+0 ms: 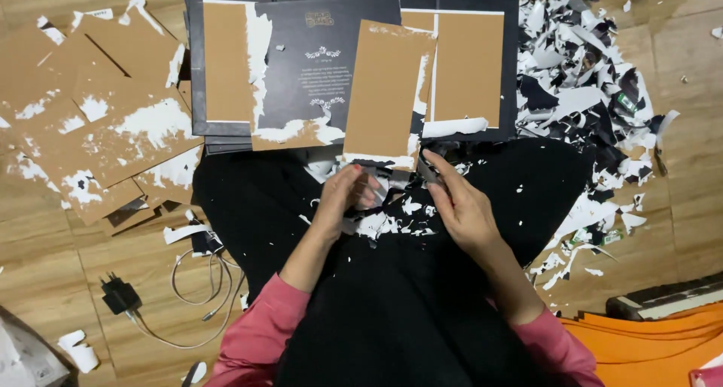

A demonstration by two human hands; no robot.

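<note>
My left hand [343,199] pinches the lower edge of a brown cardboard panel [384,93] that stands tilted over my lap, with torn black and white paper along its bottom. On the other side, my right hand [456,202] grips the same lower edge, fingers pressed on a strip of paper. Both hands hover above my black-clothed lap [392,312], which is littered with small white paper bits.
A stack of dark printed cards [316,63] with brown patches lies ahead. Peeled brown cardboard sheets [98,116] pile up at the left, torn black and white scraps [587,93] at the right. A charger and cable [151,297] sit lower left, orange sheets [655,342] lower right.
</note>
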